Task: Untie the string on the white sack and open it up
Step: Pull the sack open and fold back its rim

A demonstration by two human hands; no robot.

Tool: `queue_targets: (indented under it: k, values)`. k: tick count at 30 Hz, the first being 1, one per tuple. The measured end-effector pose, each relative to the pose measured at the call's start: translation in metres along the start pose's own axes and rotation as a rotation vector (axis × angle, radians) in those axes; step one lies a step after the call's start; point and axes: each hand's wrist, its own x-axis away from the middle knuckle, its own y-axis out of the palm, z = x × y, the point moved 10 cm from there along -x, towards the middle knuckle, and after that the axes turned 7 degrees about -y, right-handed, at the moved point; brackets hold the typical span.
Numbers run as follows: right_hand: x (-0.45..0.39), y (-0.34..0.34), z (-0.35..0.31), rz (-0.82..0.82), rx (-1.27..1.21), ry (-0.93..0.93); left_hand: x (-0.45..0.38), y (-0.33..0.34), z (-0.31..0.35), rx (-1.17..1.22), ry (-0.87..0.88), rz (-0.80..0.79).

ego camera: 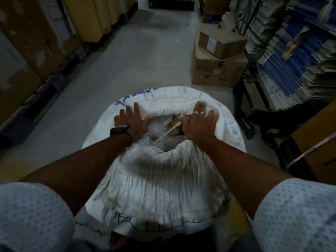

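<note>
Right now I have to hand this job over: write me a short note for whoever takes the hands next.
Left hand: fingers spread, pressing the left side of the white sack's mouth outward; black watch on the wrist.
Right hand: closed on the right side of the rim, with a thin pale string running from under it down across the opening.
The sack stands on the floor between the arms.
Done: the string looks untied and the mouth is partly open, with clear plastic wrap showing inside.
Left: spread the rim wider and roll it down.
</note>
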Motion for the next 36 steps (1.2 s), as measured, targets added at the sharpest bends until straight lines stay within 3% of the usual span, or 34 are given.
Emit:
queue_targets:
  k: [4, 7, 11, 15, 19, 22, 26, 30, 36]
  values:
    - [0.003, 0.01, 0.056, 0.074, 0.2, -0.195, 0.001, 0.024, -0.029, -0.017, 0.049, 0.088]
    - [0.013, 0.016, 0.08, 0.102, 0.079, -0.205, 0.007, 0.044, -0.051, 0.019, 0.102, 0.123]
    - [0.003, 0.008, 0.052, 0.168, 0.071, -0.206, -0.001, 0.041, -0.046, 0.03, 0.103, 0.076]
    - [-0.007, -0.016, 0.029, 0.202, 0.032, -0.18, -0.005, -0.008, -0.032, 0.088, 0.08, 0.12]
    - [0.003, -0.049, 0.012, 0.269, -0.128, -0.142, 0.031, -0.065, -0.001, 0.139, 0.245, 0.252]
    - [0.039, -0.066, -0.013, 0.294, -0.039, -0.229, 0.072, -0.071, 0.016, 0.086, 0.349, 0.296]
    - [0.097, -0.043, -0.025, 0.098, 0.109, -0.369, 0.118, -0.042, 0.014, 0.148, 0.303, 0.185]
    - [0.129, -0.014, -0.002, -0.055, 0.324, -0.444, 0.144, -0.004, 0.007, -0.067, 0.306, 0.07]
    - [0.145, 0.0, 0.014, -0.2, 0.445, -0.384, 0.148, 0.006, 0.008, -0.218, 0.303, 0.021]
